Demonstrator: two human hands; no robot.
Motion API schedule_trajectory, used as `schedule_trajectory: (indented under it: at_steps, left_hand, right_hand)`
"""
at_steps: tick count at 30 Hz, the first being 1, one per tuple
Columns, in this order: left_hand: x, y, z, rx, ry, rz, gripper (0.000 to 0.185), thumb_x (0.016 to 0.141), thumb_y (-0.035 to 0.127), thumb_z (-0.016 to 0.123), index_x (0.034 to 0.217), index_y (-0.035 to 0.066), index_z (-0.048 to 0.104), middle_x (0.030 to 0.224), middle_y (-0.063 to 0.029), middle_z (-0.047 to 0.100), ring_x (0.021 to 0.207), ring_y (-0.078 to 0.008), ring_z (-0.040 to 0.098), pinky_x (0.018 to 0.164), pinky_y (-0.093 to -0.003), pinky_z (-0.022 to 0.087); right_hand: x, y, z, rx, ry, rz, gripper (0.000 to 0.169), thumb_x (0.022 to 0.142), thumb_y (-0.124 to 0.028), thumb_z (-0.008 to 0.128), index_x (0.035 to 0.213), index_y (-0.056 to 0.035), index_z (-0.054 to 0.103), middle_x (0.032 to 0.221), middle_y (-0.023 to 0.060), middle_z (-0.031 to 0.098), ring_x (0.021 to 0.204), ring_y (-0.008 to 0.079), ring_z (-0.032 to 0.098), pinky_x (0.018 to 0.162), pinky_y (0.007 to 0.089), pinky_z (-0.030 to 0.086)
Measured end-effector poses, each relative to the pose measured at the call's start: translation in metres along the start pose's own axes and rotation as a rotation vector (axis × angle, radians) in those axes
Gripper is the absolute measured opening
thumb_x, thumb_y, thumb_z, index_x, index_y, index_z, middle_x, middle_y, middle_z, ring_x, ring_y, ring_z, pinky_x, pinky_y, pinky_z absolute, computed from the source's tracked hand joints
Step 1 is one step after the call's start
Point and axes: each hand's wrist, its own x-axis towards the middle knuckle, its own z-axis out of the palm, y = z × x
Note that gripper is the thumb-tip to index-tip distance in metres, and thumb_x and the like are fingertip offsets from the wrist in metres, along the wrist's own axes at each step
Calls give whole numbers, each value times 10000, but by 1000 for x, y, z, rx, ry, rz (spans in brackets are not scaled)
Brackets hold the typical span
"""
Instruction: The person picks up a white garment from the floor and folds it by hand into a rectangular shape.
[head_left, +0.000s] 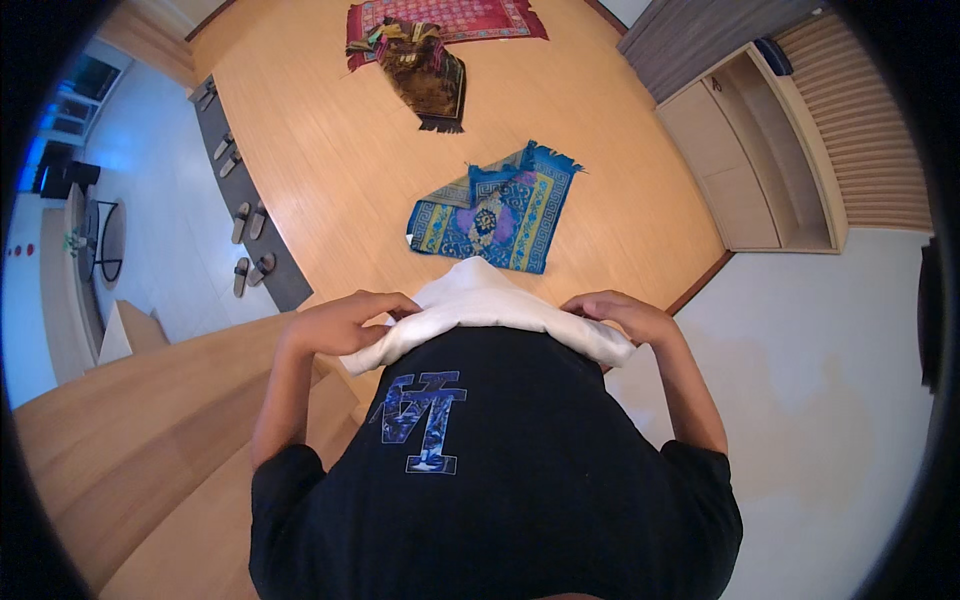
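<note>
A white cloth stretches across my waist, its near edge bunched into a thick roll. My left hand pinches it near the left end, thumb below and fingers on top. Near the opposite end, my right hand grips the roll, its fingertips partly hidden by the fabric. Beyond the cloth, a blue patterned rug with fringe lies on the wooden floor, one corner folded over. The lower edge of my black T-shirt meets the cloth, which hides my legs.
Farther off, a crumpled brown rug partly overlaps a red rug. Several slippers line a dark mat at left. Wooden steps stand at lower left, a low wooden cabinet at right.
</note>
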Motion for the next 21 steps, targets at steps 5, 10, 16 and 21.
schedule_trajectory:
  at_steps: [5, 10, 16, 21]
  left_hand:
    - [5, 18, -3, 86, -27, -76, 531, 815, 231, 669, 1268, 21, 486, 1135, -204, 593, 1055, -290, 573, 909, -371, 434]
    - [1, 15, 10, 258, 54, -38, 657, 745, 189, 718, 1301, 45, 400, 1067, -218, 623, 979, -315, 621, 827, -379, 478]
    - [-11, -10, 31, 41, 323, -24, 523, 727, 78, 693, 1216, 25, 513, 1045, -143, 649, 972, -230, 620, 840, -332, 482]
    - [-17, -73, 59, -481, 594, -43, 324, 746, 27, 683, 1063, 4, 623, 940, -35, 664, 889, -114, 601, 824, -278, 472]
  right_hand:
    - [-7, -49, 18, -487, -58, 33, 553, 877, -432, 632, 1277, -65, 530, 1135, 164, 630, 1040, 268, 594, 903, 375, 456]
    - [-16, -36, 13, -517, -3, 2, 477, 804, -199, 697, 1241, -76, 550, 1074, 141, 663, 960, 265, 630, 850, 362, 485]
    - [-25, -11, 14, -451, 246, -30, 329, 756, -55, 654, 1085, -52, 657, 941, 106, 702, 862, 216, 657, 791, 327, 508]
    - [-30, 35, 17, -177, 468, -76, 260, 747, -2, 630, 1003, -8, 676, 902, 85, 699, 846, 159, 647, 764, 298, 508]
